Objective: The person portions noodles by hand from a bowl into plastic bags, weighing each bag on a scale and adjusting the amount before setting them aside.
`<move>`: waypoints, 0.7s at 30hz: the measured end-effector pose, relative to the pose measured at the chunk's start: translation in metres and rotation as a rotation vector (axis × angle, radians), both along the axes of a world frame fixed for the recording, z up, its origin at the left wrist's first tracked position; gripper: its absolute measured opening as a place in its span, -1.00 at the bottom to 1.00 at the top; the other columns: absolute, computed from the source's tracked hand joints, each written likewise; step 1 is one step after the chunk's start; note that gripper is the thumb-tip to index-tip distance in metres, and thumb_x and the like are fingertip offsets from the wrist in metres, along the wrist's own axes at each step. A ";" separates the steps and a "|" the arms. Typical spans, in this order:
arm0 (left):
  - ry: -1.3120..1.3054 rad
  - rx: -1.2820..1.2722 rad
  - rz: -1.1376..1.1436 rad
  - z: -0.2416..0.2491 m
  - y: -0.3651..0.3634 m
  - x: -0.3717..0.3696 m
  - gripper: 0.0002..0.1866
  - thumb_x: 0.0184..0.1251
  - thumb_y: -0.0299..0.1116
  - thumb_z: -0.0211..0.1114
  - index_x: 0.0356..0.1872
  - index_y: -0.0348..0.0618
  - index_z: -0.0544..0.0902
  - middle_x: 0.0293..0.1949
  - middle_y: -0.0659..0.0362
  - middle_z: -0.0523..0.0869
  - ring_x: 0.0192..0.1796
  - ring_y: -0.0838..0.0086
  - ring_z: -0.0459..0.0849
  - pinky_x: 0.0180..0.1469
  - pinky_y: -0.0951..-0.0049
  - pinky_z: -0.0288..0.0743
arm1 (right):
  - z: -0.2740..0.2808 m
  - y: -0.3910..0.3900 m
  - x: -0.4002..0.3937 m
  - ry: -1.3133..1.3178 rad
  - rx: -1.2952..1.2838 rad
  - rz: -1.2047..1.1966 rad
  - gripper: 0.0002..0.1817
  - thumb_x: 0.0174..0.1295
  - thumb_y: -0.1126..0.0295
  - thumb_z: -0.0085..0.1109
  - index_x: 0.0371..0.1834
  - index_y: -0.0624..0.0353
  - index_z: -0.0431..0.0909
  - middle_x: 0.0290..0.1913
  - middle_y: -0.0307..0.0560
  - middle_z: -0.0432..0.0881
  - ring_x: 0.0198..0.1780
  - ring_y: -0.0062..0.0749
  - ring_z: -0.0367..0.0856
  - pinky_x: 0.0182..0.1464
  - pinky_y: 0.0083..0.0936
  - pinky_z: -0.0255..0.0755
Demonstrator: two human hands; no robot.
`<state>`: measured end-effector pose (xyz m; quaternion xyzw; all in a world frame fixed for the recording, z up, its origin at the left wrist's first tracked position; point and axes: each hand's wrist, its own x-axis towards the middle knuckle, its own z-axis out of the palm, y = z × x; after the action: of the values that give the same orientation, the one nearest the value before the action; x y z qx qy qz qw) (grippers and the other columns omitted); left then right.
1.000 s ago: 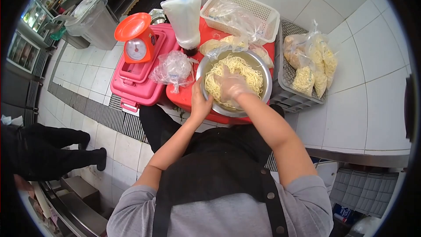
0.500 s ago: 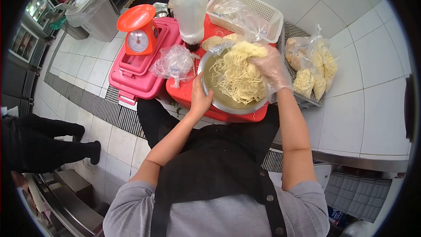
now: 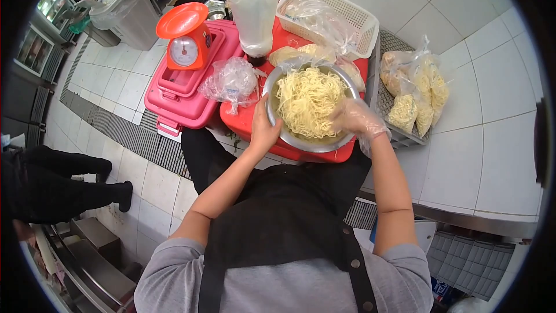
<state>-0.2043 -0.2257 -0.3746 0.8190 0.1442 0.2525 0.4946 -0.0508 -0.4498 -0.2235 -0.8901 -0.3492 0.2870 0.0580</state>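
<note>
A metal bowl (image 3: 271,87) full of pale yellow noodles (image 3: 310,101) stands on a red lid. My bare left hand (image 3: 265,123) grips the bowl's left rim, thumb on the near inner side. In a clear plastic glove, my right hand (image 3: 354,120) is at the right side of the bowl, its curled fingers in among the noodles; the fingertips are partly hidden. Behind the bowl lies a clear bag of pale contents (image 3: 301,53). To the left of the bowl is a crumpled clear plastic bag (image 3: 231,83).
An orange kitchen scale (image 3: 184,51) sits on a pink lidded box (image 3: 174,104). A tall translucent container (image 3: 252,20) and a white basket (image 3: 370,23) holding plastic bags are at the back. Bagged noodles (image 3: 425,95) rest on a grey crate at right. A person's black-clad legs (image 3: 69,185) show at left.
My right hand has come down and toward me, from lifting a clump of noodles to resting among them in the bowl. My left hand stays on the rim.
</note>
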 end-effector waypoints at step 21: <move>-0.001 0.009 -0.024 0.003 0.000 -0.003 -0.21 0.17 -0.55 0.35 0.47 -0.40 0.26 0.29 -0.28 0.47 0.39 -0.14 0.45 0.45 0.09 0.33 | 0.008 0.037 0.008 -0.237 0.933 -0.343 -0.69 0.24 0.29 0.36 -0.07 0.29 0.74 -0.14 0.01 0.80 -0.07 -0.25 0.74 0.07 -0.36 0.56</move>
<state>-0.2074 -0.2253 -0.3712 0.8228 0.1330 0.2479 0.4938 -0.0428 -0.4123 -0.2156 -0.8403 -0.2932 -0.0161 0.4557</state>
